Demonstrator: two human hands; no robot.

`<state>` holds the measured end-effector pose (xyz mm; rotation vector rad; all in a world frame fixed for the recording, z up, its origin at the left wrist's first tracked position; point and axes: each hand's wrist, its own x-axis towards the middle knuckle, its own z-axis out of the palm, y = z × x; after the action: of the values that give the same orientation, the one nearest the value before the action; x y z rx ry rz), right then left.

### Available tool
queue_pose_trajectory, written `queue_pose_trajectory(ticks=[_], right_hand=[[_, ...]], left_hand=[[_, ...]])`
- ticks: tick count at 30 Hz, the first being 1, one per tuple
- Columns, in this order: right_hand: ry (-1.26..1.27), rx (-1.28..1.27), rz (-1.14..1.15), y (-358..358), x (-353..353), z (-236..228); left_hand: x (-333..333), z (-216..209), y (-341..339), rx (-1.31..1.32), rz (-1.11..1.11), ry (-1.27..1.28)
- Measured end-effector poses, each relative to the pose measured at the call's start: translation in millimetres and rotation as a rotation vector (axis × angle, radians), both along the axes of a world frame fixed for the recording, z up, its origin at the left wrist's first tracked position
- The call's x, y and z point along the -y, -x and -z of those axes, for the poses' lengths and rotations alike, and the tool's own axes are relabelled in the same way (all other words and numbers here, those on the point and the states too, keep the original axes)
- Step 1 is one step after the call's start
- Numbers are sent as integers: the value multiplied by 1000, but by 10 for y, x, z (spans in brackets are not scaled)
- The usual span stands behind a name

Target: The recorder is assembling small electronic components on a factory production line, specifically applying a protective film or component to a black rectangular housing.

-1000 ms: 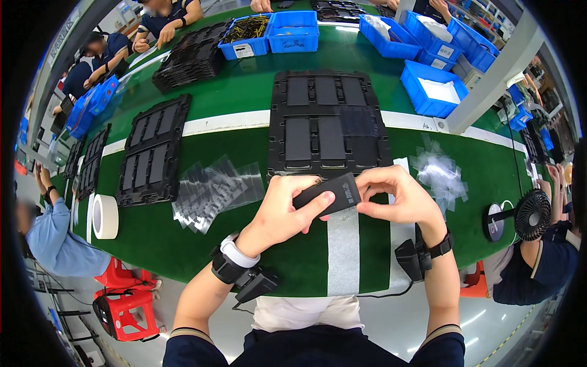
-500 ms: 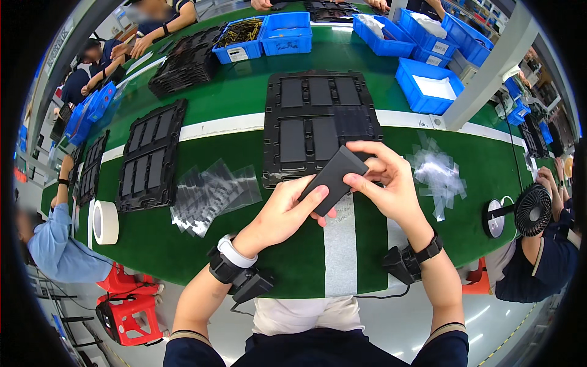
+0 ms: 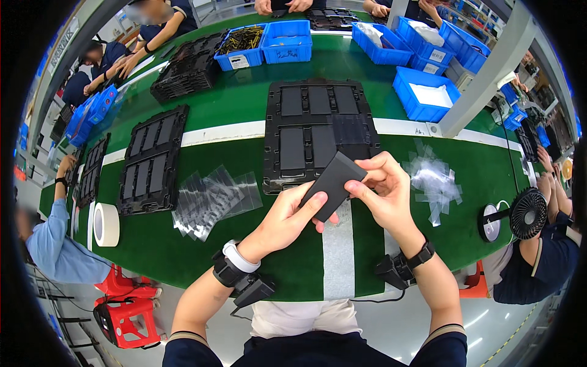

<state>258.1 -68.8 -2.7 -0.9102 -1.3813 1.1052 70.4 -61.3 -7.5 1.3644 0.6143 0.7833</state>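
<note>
A flat black rectangular block (image 3: 335, 186) is held at a tilt above the near part of the table. My left hand (image 3: 292, 215) grips its lower left end, thumb on top and fingertips showing underneath. With thumb and fingers, my right hand (image 3: 385, 186) pinches the upper right end. Just beyond lies a black plastic tray (image 3: 267, 153) with several similar blocks in its pockets, and a strip of clear film (image 3: 354, 129) rests over its right side. Loose clear film pieces (image 3: 214, 202) are spread left of my hands, and another clear film pile (image 3: 433, 183) lies to the right.
Farther left are another filled black tray (image 3: 124, 183), a white tape roll (image 3: 106, 225) and stacked black trays (image 3: 183, 79). Blue bins (image 3: 286, 43) line the back. A grey post (image 3: 483, 73) and small black fan (image 3: 529, 212) stand right. Other people work around the table.
The view has shifted slightly. Both hands keep hold of the block, whose tilt has changed a little, and my right fingers have curled closer at its upper end.
</note>
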Motion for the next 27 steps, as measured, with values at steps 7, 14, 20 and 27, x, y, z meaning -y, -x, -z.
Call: queue_pose_trajectory(ticks=[7, 14, 20, 27], right_hand=[[111, -81, -65, -57, -141, 75], [62, 109, 220, -126, -271, 130], [-136, 1221, 220, -122, -243, 181], [-407, 763, -106, -57, -215, 124]], left_hand=[[5, -77, 30, -341, 52, -92], [-39, -24, 15, -290, -127, -154], [-147, 8, 61, -5, -397, 10], [-144, 82, 64, 34, -494, 9]])
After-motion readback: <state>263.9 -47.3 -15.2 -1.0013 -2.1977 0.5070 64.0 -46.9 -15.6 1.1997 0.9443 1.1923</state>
